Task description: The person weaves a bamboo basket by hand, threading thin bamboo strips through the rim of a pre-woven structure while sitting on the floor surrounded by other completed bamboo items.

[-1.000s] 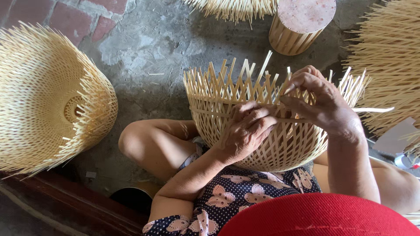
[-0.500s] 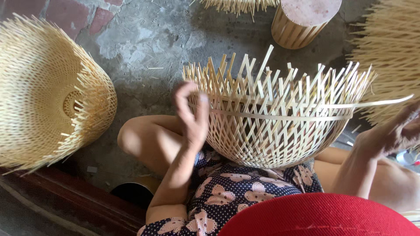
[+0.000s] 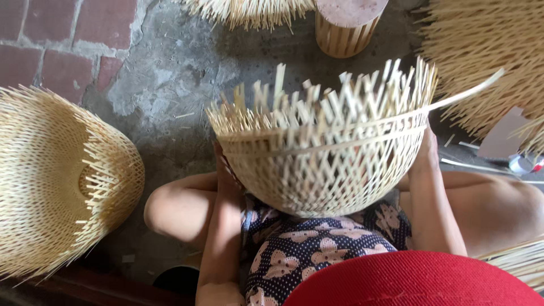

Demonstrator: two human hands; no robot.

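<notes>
Both hands grip the basket point(image 3: 323, 164), left hand point(image 3: 222, 170) at 9 o'clock, right hand point(image 3: 425, 153) at 3. Pale open-weave bowl, its spiky rim pointing to 12, one long strip jutting toward 2.

No labels, signs or screens show in this view. The nearest things to packaging lie at the right edge, on the ground beside the person's knee. One is a flat piece of grey-brown card point(image 3: 504, 133), an irregular sheet with a pointed upper corner, lying partly under loose bamboo strips. Just below and to its right sits a small white round object point(image 3: 518, 164), perhaps a tape roll or a little tub, with a bit of red and blue at its far side; it is cut off by the frame edge and too small to tell further.
</notes>
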